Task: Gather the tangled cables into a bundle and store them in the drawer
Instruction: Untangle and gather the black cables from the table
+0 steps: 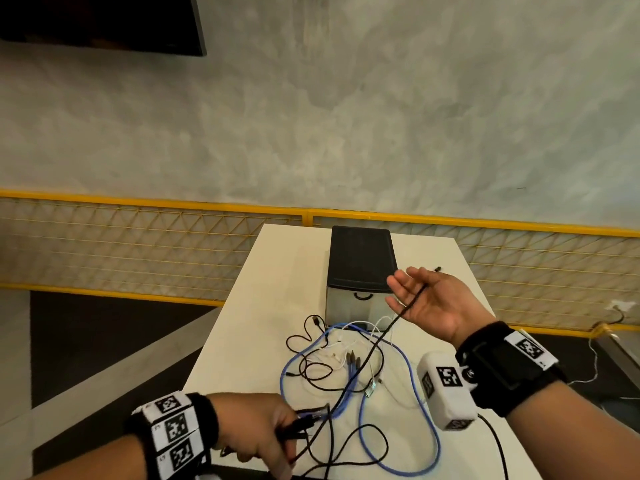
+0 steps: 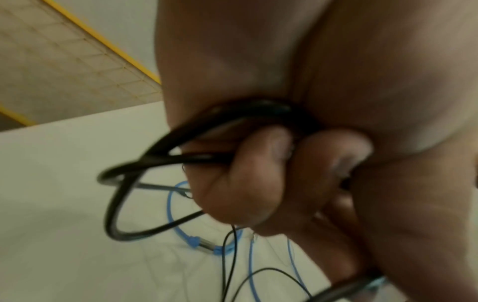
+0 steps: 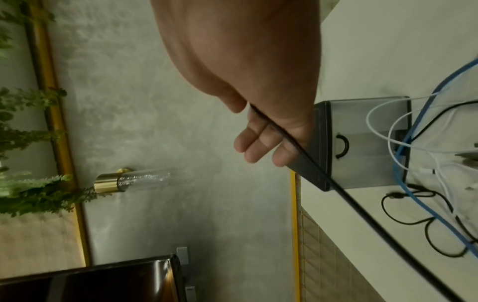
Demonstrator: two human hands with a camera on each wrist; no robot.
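A tangle of black, blue and white cables lies on the white table in front of a small drawer unit whose drawer is closed. My left hand at the near edge grips a bunch of black and blue cable ends; its curled fingers hold black cable loops. My right hand is raised palm up beside the drawer unit with straight fingers. A thin black cable lies across it, and its tip sticks out past the hand.
The drawer's handle faces me. A long blue cable loops toward the near right of the table. A yellow mesh railing runs behind the table, and a dark screen hangs on the grey wall.
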